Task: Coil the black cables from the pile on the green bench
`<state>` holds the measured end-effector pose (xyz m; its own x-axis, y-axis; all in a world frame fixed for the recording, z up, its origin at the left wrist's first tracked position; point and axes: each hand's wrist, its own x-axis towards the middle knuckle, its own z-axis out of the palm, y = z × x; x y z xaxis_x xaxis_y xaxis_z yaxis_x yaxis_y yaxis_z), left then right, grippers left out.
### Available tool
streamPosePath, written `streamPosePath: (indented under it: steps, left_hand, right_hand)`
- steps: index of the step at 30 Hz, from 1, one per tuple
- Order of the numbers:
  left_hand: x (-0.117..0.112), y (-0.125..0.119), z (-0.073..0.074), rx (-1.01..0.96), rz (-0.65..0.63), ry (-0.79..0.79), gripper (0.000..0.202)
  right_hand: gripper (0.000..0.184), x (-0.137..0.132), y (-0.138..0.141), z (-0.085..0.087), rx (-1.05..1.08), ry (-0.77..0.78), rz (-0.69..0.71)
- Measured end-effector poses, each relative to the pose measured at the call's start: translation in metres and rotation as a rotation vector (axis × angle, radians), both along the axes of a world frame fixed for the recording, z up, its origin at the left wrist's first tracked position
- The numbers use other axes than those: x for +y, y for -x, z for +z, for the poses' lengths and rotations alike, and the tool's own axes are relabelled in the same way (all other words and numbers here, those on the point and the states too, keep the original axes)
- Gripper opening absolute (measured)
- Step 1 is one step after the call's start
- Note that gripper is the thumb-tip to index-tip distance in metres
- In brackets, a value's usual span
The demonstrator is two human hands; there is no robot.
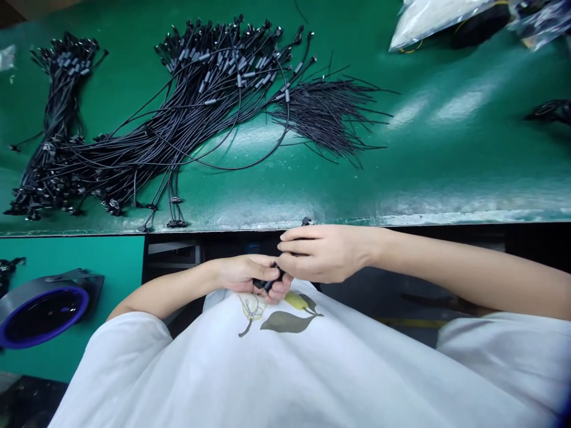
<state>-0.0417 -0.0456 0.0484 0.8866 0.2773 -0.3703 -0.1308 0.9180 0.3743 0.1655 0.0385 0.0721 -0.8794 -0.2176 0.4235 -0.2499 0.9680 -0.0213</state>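
Both hands meet close to my chest, just below the front edge of the green workbench (446, 154). My left hand (250, 276) is closed around a small black cable part (267, 284). My right hand (321, 252) pinches the same black piece from the right, and a small black connector tip (306, 221) pokes up above its fingers. A large heap of black cables (187, 113) with small connectors lies on the bench at the far left and middle, well away from both hands.
A smaller bundle of black cables (62, 77) lies at the far left. Clear plastic bags (437, 21) sit at the top right, with another dark cable coil (551, 111) at the right edge. A round blue-rimmed fixture (44, 306) stands at lower left.
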Motion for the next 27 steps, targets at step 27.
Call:
streamPosePath:
  steps: [27]
  left_hand:
    - [0.028,0.005,-0.004,0.473,0.049,-0.731,0.043]
  right_hand:
    - [0.021,0.003,0.020,-0.003,-0.802,0.253,-0.424]
